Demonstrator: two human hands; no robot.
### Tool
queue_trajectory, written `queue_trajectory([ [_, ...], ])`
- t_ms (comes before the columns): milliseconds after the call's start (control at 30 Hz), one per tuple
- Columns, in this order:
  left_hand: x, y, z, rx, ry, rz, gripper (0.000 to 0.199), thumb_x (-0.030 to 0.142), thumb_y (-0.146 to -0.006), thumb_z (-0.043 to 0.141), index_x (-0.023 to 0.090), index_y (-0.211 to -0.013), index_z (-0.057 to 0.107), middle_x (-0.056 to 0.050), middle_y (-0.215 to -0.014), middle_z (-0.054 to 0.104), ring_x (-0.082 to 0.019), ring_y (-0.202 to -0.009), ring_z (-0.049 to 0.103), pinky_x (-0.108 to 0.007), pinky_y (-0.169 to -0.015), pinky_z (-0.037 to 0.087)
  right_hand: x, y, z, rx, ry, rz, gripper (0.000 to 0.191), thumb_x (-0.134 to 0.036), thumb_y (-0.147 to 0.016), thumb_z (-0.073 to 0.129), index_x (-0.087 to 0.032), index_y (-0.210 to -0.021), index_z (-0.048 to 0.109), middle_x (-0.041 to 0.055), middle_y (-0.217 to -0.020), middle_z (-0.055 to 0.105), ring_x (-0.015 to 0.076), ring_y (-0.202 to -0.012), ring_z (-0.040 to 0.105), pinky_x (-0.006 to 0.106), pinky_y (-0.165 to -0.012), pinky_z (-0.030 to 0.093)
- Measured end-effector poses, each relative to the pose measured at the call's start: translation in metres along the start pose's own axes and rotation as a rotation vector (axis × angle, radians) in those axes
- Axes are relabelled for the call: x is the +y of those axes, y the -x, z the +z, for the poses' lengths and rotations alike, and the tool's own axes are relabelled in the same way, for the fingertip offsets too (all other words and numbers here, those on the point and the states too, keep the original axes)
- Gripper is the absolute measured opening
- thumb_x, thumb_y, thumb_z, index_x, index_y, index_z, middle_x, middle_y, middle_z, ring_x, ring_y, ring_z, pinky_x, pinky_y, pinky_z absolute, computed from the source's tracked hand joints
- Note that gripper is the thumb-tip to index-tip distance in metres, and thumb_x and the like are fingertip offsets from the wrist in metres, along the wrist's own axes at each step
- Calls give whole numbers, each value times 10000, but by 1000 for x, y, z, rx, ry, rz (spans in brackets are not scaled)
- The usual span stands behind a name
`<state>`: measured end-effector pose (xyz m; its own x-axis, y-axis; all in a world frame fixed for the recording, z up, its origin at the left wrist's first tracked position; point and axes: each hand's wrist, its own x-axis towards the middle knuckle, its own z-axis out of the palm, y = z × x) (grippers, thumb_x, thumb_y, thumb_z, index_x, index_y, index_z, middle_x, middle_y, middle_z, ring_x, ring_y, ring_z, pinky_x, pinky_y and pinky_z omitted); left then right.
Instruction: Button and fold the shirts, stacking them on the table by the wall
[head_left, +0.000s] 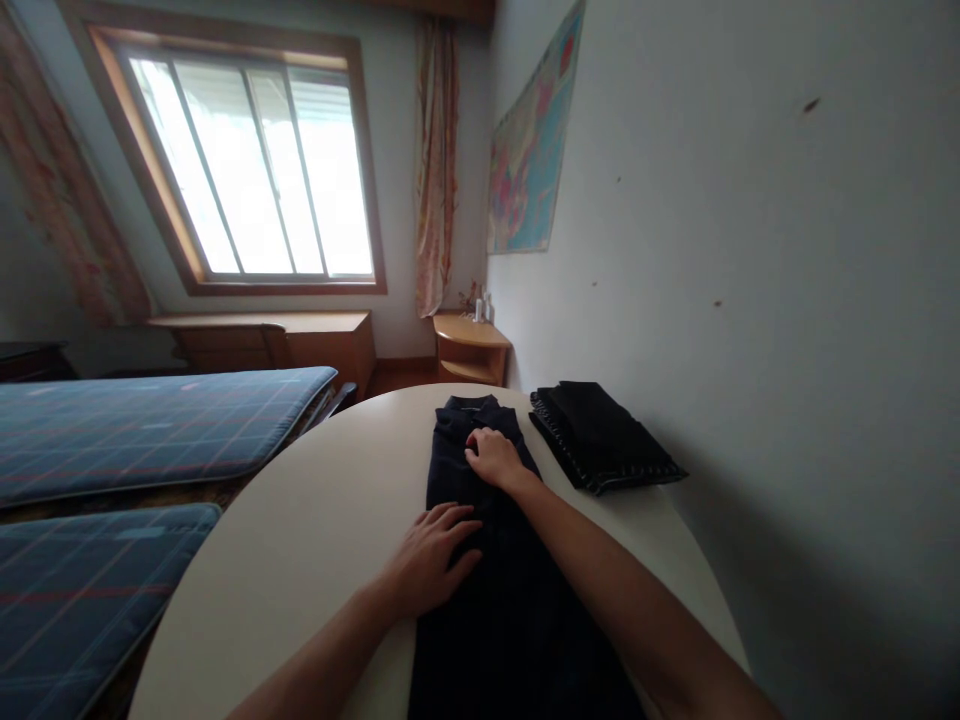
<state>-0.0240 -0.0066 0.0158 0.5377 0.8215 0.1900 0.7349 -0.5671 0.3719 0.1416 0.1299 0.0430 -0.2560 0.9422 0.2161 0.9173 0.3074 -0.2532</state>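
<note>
A dark navy collared shirt [457, 475], folded long and narrow, lies on the round cream table [315, 530]. Its collar is at the far end, and its near end runs out of the picture at the bottom. My left hand [431, 555] rests across the shirt's left edge, fingers spread and palm down. Farther up, below the collar, my right hand [495, 457] lies on the shirt with its fingers loosely bent and the thumb apart from them. Neither hand appears to hold any cloth. My right forearm covers part of the shirt's right side.
A folded black cloth with a stitched edge [600, 435] lies on the table's right side, close to the white wall [750, 250]. Plaid mattresses [165, 425] stand to the left. Beyond the table are a small corner shelf [472, 335] and a wooden desk [322, 335] under the window.
</note>
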Motion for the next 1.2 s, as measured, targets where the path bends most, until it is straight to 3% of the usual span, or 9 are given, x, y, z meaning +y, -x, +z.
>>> queue_trajectory([
  [133,-13,-9,5,179,-48,-133,540,311,-943,485,257,-1478,429,-72,-1600,312,-275,-1456,309,-482,-1169,311,-6,-30,8,23,-8,-66,274,-284,-906,535,-220,-1154,634,80,-1214,651,252,-1132,551,372,-931,446],
  [233,-20,-10,12,135,-65,-187,624,317,-916,527,264,-1517,366,-77,-1629,230,-294,-1493,210,-511,-1189,261,-11,-52,13,10,-14,-110,319,-280,-917,525,-233,-1222,607,72,-1276,628,255,-1194,511,391,-979,422],
  [400,-19,-9,15,48,-75,-220,598,349,-926,514,284,-1507,390,-61,-1627,227,-297,-1498,179,-534,-1201,227,-20,-92,26,-55,-12,-146,391,-325,-929,528,-284,-1315,577,51,-1385,573,268,-1305,417,435,-1066,348],
  [500,-18,-8,15,51,-72,-210,602,341,-922,515,288,-1508,388,-55,-1624,232,-296,-1497,184,-539,-1200,233,-26,-114,36,-104,-4,-105,352,-352,-934,521,-332,-1266,635,44,-1399,569,310,-1360,349,496,-1076,317],
  [633,-20,-9,15,49,-56,-202,615,338,-918,521,286,-1514,379,-53,-1624,224,-301,-1495,189,-546,-1200,233,-33,-140,47,-145,-3,27,257,-286,-902,553,-300,-1060,755,105,-1242,666,342,-1284,431,517,-1029,341],
  [733,-19,-10,13,23,-47,-220,629,331,-911,526,286,-1519,371,-51,-1624,219,-309,-1494,189,-554,-1202,228,-33,-155,50,-124,-29,66,324,-235,-907,513,-306,-1134,734,81,-1237,672,300,-1251,467,461,-1023,362],
  [833,-17,-11,12,11,-61,-239,620,310,-913,512,296,-1517,373,-35,-1624,219,-302,-1496,178,-544,-1204,230,-30,-160,53,-92,-49,26,399,-252,-960,412,-310,-1265,663,36,-1338,621,257,-1284,438,409,-1037,363],
  [1000,-16,-10,13,26,-94,-226,619,311,-918,515,329,-1518,362,-25,-1627,209,-297,-1495,188,-533,-1201,244,-16,-148,51,-86,-37,-61,365,-348,-976,448,-366,-1300,615,-43,-1437,545,243,-1358,364,414,-1098,303],
  [1200,-21,-8,16,70,-104,-200,616,322,-927,517,332,-1520,353,-43,-1623,234,-307,-1490,206,-550,-1187,268,40,-132,8,16,54,75,441,-134,-979,302,-194,-1279,619,102,-1335,611,241,-1249,493,360,-1021,374],
])
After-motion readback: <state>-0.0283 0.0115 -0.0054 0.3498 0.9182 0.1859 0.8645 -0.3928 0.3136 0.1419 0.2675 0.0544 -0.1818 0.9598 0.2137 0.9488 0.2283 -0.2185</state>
